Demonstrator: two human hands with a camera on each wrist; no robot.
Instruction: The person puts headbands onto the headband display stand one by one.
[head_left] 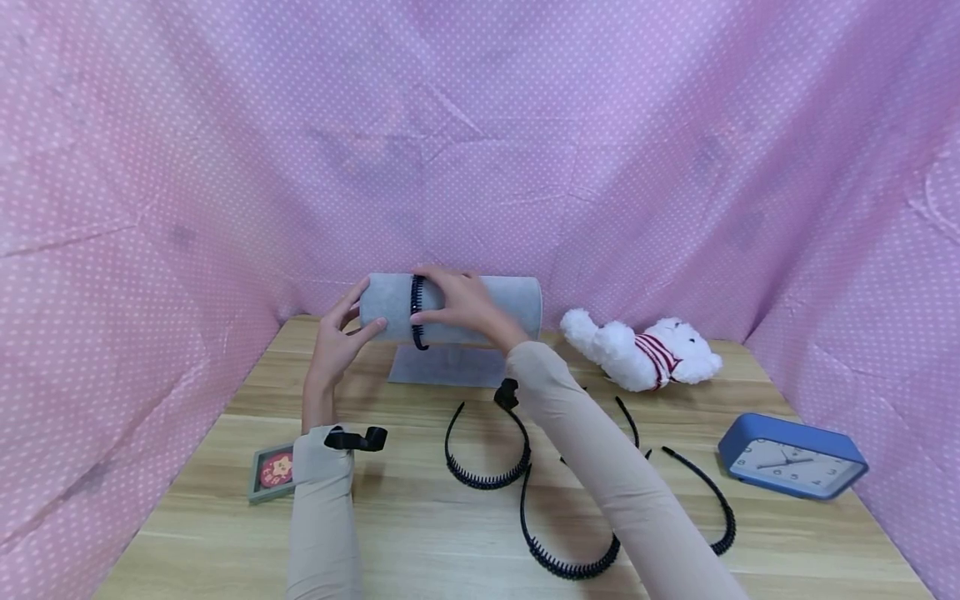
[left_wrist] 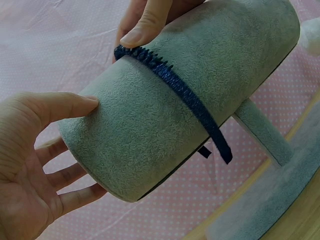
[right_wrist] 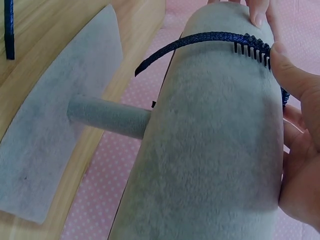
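A grey plush-covered roll of a headband display stand [head_left: 517,302] lies sideways on its post above a flat grey base [head_left: 442,367]. A dark toothed headband [head_left: 417,310] wraps over the roll, left of its middle, with its tips hanging past the lower side in the left wrist view. My left hand [head_left: 333,346] grips the roll's left end, thumb on the front and fingers around the far edge. My right hand [head_left: 467,302] holds the headband's toothed part, the thumb [right_wrist: 282,67] pressing it against the roll; its other fingers are partly hidden behind.
Several toothed headbands, one of them a black headband [head_left: 487,482], lie on the wooden table [head_left: 420,533], some partly under my right sleeve. A white plush bear [head_left: 626,358] lies at the back right, a blue clock [head_left: 795,458] at right, a small green frame [head_left: 272,473] at left.
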